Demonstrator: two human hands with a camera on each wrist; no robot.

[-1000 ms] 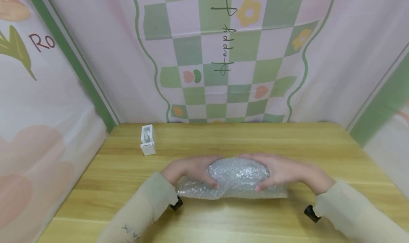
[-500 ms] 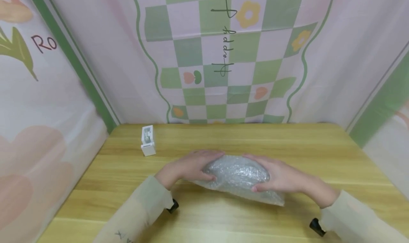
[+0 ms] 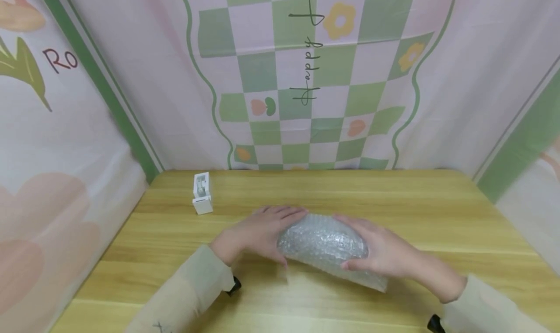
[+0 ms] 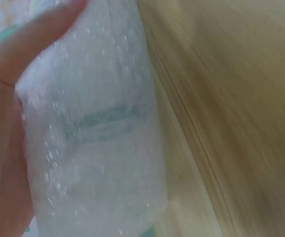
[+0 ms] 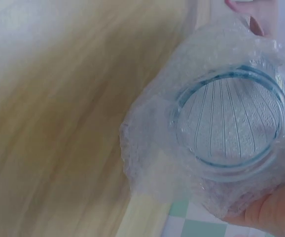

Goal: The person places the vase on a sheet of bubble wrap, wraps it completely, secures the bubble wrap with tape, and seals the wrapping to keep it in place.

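A ribbed clear glass [image 5: 226,121] lies on its side inside a sleeve of bubble wrap [image 3: 323,240], its round mouth showing at the right end. My left hand [image 3: 260,233] holds the roll's left end, fingers over the far top and thumb low at the near side. In the left wrist view that thumb [image 4: 31,44] reaches across the wrap, and a bluish band shows faintly through the layers. At the other end my right hand [image 3: 385,250] grips the roll, thumb in front and fingers behind. A loose flap of wrap points toward the front right.
A small white box [image 3: 202,197] with a clear window stands at the back left of the wooden table [image 3: 393,192]. Behind the table hangs a checkered cloth [image 3: 328,104], with further printed cloth along both sides.
The wrap's near edge, straight and level at first, now slants down to the right, and its left part has gone under the roll. My left hand shifted slightly left; my right forearm came nearer.
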